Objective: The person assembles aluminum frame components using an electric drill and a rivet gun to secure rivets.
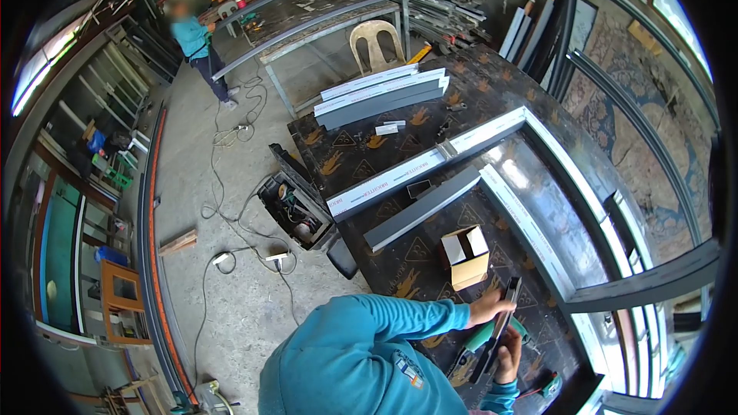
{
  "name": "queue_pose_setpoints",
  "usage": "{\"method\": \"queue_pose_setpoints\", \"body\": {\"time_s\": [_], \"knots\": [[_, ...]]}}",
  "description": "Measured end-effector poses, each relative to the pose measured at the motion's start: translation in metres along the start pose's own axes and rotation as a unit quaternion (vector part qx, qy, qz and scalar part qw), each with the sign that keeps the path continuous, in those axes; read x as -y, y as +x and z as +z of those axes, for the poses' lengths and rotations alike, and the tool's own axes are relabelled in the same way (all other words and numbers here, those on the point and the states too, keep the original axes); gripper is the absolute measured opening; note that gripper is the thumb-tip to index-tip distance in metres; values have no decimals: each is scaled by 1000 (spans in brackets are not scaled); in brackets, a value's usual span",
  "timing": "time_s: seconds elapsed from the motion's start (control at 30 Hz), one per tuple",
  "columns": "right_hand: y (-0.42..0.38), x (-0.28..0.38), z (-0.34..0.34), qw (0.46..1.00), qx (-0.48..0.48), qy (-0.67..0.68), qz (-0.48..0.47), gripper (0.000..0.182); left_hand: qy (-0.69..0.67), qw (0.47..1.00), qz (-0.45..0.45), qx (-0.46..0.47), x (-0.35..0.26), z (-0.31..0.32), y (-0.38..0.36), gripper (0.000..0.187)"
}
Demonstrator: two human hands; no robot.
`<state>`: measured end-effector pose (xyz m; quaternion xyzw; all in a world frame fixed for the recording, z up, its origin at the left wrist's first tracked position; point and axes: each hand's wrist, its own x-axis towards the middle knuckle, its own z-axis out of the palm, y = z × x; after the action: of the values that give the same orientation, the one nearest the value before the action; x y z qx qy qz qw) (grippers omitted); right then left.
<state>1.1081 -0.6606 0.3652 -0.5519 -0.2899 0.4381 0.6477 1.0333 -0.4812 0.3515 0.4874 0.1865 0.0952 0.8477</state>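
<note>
A long, narrow dark metal piece is held at a slant over the table's near edge. My left hand is closed around its upper part. My right hand grips it lower down, fingers curled along its side. Beneath and beside the piece lies a green power tool, partly covered by it and by my hands. Just beyond my left hand stands an open cardboard box with its flaps up. A second green tool lies to the right of my right hand.
A large grey frame with white protective film lies across the dark table. Cut profiles are stacked farther back. Left of the table, an open toolbox and cables are on the floor. Another person stands at a far bench.
</note>
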Motion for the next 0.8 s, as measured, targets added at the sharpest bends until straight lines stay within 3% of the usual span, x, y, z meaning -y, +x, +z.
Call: {"method": "queue_pose_setpoints", "body": {"time_s": [0.07,0.17,0.27,0.33,0.4,0.47,0.53,0.6,0.73,0.8], "knots": [[-4,12,-11,1000,-20,6,19,66,-130,988,-78,-42,-2,15,18,30],[-6,10,-28,998,-40,15,53,57,-153,983,-80,-61,-3,31,36,29],[-4,5,-51,994,-94,-54,11,34,-189,977,-80,-47,-6,42,42,31],[6,9,-58,985,-167,44,-5,29,-145,981,-109,70,2,40,46,33],[18,12,-65,984,-165,58,-25,26,-123,975,-132,132,-19,49,34,34],[31,8,-71,987,-142,64,-41,20,-4,986,-67,151,-13,49,40,35],[37,8,-73,987,-141,61,-44,17,-18,980,-67,185,-12,50,44,35],[42,13,-68,988,-138,58,-45,14,-13,987,28,155,-8,56,45,38],[41,16,-64,991,-112,49,-51,16,-25,980,5,198,-16,51,45,42],[44,24,-52,978,-178,110,-15,23,-30,978,6,205,-16,50,46,42]]}}
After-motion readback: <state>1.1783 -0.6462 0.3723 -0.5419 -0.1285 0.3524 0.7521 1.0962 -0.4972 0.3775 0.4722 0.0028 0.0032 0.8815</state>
